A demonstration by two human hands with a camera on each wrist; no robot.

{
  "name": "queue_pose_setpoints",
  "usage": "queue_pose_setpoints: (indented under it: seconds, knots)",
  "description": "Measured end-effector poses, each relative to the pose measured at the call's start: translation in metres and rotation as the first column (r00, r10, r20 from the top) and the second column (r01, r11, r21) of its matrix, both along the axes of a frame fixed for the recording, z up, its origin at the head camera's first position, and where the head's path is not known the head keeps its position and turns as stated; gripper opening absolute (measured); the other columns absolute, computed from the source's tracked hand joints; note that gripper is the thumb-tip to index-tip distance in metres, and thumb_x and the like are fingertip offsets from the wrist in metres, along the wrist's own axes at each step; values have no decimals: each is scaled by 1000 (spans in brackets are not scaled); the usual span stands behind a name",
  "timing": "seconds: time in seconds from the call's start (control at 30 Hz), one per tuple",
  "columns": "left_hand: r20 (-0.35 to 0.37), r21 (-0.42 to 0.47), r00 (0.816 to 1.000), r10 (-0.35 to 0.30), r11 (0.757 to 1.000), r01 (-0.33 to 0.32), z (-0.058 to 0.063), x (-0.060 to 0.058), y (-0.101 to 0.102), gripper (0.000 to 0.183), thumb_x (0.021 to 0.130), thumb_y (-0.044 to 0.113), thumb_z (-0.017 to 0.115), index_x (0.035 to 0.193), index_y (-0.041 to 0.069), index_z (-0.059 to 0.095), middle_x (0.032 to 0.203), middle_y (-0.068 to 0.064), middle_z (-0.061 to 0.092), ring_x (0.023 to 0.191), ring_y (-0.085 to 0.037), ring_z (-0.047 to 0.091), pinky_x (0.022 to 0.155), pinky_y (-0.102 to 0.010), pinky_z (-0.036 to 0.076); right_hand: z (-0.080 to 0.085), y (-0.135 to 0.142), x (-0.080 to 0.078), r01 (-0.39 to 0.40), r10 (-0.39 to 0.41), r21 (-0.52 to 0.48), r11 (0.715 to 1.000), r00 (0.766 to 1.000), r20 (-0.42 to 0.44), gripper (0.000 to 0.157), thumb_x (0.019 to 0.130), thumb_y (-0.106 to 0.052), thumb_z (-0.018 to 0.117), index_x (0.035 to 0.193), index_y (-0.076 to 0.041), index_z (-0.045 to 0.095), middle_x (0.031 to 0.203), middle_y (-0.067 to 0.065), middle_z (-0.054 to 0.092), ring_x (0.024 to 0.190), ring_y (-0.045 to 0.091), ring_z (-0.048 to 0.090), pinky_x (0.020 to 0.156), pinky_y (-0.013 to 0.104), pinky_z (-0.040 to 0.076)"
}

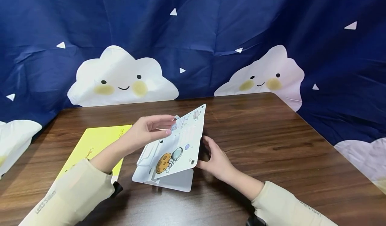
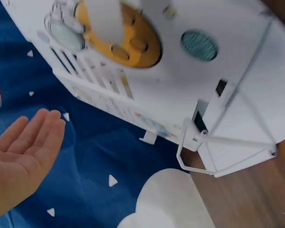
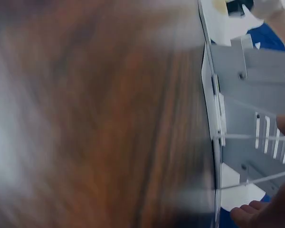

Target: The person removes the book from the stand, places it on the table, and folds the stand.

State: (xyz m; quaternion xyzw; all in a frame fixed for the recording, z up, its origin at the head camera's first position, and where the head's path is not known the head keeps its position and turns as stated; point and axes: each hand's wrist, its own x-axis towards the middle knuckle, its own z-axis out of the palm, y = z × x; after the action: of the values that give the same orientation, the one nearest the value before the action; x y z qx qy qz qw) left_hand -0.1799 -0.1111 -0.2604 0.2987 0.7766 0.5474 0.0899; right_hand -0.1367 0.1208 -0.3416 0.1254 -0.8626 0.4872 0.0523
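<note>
A white folding book stand (image 1: 184, 152), printed with an astronaut and planets, stands on the table with its panel tilted up from a flat base (image 1: 178, 180). My left hand (image 1: 150, 127) hovers before the panel's printed face, fingers extended and holding nothing; the left wrist view also shows this hand (image 2: 26, 154) spread apart from the stand. At the panel's right edge is my right hand (image 1: 217, 160), fingers and thumb spread behind it. The right wrist view shows the stand's grey back (image 3: 251, 104) and wire support beside these fingers (image 3: 249, 211); whether they touch is unclear.
A yellow book (image 1: 99, 137) lies left of the stand, partly under my left forearm. The brown wooden table (image 1: 256, 128) extends to the right. Behind it hangs a dark blue cloth (image 1: 199, 35) with white clouds and triangles.
</note>
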Motion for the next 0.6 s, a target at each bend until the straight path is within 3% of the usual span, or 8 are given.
queue_pose_setpoints:
  seconds: [0.13,0.3,0.43,0.6]
  knots:
    - [-67,-42,997,24,999,-26,-5,15,0,50,77,20,66,121,6,49,117,-6,52,106,-20,48,84,-34,41,0,4,-7,-17,14,61,998,999,36,85,63,-20,73,131,4,27,127,21,38,116,29,36,92,43,31]
    - [-176,-146,984,35,987,-61,-15,33,4,60,73,30,69,124,9,46,121,-3,49,106,-21,47,85,-36,39,-1,3,-16,-75,72,62,995,996,43,82,63,-20,73,130,-1,31,124,16,42,115,26,36,92,44,29]
    - [-253,-248,966,50,962,-115,-27,47,6,71,68,43,68,127,11,43,124,-1,46,109,-20,45,87,-37,38,-2,1,-22,-105,103,31,994,992,73,79,63,-18,73,129,-3,33,123,14,44,114,25,37,92,44,29]
    - [-356,-302,934,39,941,-154,-44,59,10,80,66,49,67,128,7,40,127,-4,43,115,-17,37,93,-36,31,-4,-3,-26,-119,118,4,993,989,91,76,63,-13,73,128,-4,35,123,14,44,115,24,36,93,44,27]
